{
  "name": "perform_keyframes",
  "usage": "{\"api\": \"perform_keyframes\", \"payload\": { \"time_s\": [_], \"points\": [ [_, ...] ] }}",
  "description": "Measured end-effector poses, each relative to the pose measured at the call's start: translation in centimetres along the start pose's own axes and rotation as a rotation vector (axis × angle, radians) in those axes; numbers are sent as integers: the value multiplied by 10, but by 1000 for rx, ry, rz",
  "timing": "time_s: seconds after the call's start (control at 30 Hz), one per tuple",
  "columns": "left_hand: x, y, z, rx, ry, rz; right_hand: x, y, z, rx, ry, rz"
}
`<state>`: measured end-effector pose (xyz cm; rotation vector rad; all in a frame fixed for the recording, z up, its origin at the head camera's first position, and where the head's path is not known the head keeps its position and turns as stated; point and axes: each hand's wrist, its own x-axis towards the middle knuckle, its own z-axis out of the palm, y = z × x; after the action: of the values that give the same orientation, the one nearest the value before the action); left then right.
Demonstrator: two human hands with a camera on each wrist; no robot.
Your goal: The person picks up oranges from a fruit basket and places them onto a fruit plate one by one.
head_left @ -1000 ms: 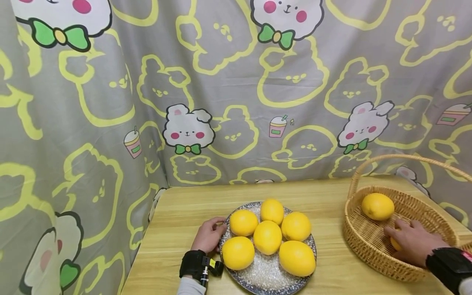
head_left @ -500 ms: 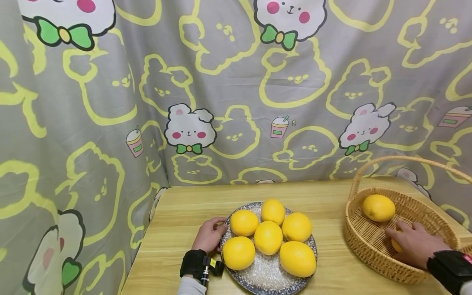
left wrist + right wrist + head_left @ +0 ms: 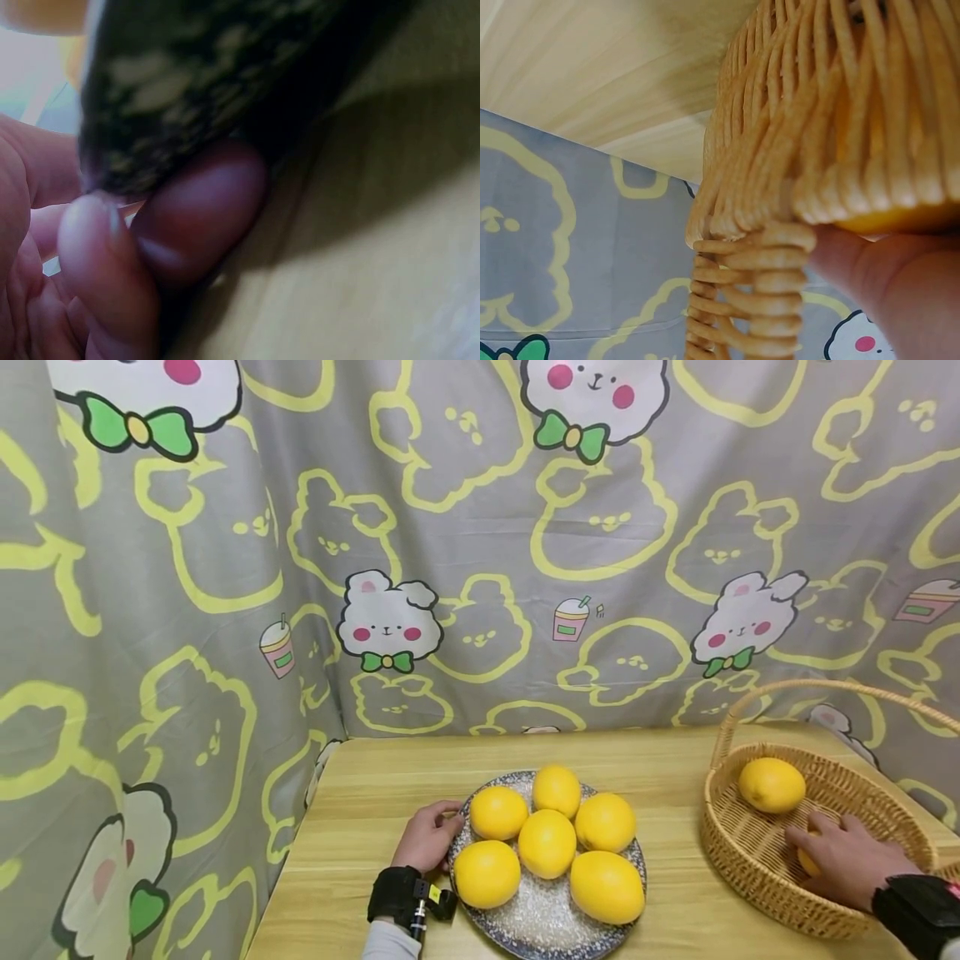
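Mostly my right hand [image 3: 843,864] is hiding the lemon [image 3: 806,860] it is curling around inside the basket [image 3: 731,852]. My left hand [image 3: 427,839] is pinching the plate [image 3: 551,927] rim, fingertips [image 3: 187,217] looking blurry.

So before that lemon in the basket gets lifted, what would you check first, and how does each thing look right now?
1. Right hand has the lemon: ok, its fingers curl over it.
2. Grip firm enough to lift: cannot tell, the hand hides most of the fruit.
3. Basket sits flat on the table: ok.
4. Other basket lemon clear of the hand: ok, apart.
5. Left hand steadies the plate: ok, fingers at its rim.
6. Free space on the plate: not ok, six lemons nearly fill it.
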<state>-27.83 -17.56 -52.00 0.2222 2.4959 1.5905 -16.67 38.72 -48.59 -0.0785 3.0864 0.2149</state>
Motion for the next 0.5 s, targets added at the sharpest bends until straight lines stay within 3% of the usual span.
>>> {"api": "perform_keyframes", "payload": {
  "time_s": [0.23, 0.5],
  "points": [
    [0, -2, -2, -8, 11, -17, -1, -8, -9, 8, -23, -30],
    [4, -3, 1, 6, 15, -2, 2, 1, -5, 14, -33, -93]
  ]
}}
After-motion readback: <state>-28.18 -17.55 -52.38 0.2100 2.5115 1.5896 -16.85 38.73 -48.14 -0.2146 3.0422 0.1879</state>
